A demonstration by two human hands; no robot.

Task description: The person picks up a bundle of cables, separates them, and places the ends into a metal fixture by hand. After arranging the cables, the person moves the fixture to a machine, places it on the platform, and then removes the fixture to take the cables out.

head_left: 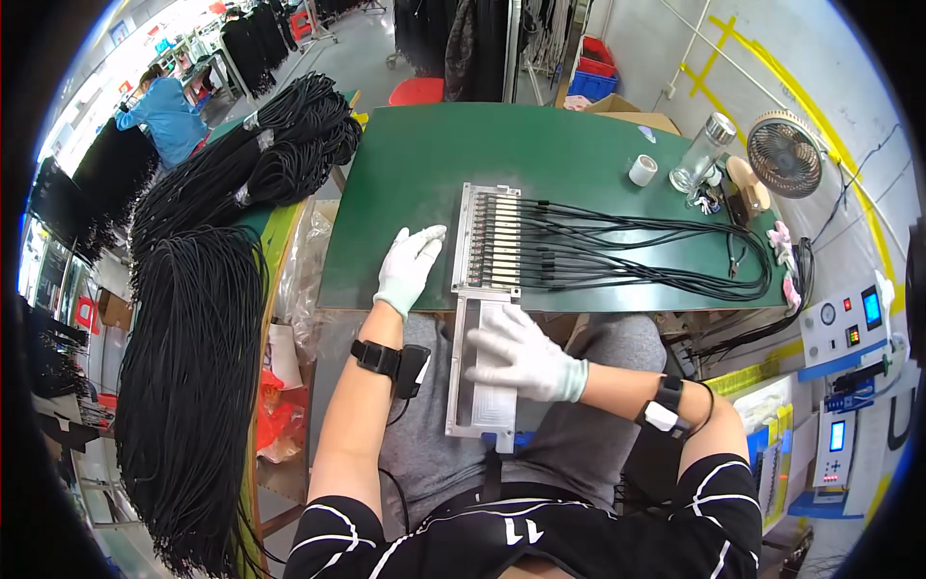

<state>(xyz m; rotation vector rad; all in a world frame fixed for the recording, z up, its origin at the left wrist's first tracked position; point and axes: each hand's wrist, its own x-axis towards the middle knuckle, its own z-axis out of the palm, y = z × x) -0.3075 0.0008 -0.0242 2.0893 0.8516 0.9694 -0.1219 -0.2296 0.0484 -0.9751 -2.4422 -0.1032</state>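
My left hand (pixel 410 265), in a white glove, rests at the table's near part with its fingers stretched out and nothing in them. It is just left of a metal fixture (pixel 464 236) that holds a row of cable connectors (pixel 497 241). Black cables (pixel 617 232) run from these connectors to the right and loop back. My right hand (pixel 526 359), gloved too, has its fingers spread over the fixture's lower metal frame (pixel 494 410), which juts past the table edge above my lap. Whether its fingertips touch the frame I cannot tell.
Large bundles of black cable (pixel 193 357) hang at the left. On the green table (pixel 415 145) are a white tape roll (pixel 642 170), a glass bottle (pixel 702 152), pliers (pixel 736 257) and a fan (pixel 784 154). Control boxes (pixel 844 328) stand right. A person in blue (pixel 169 118) sits far left.
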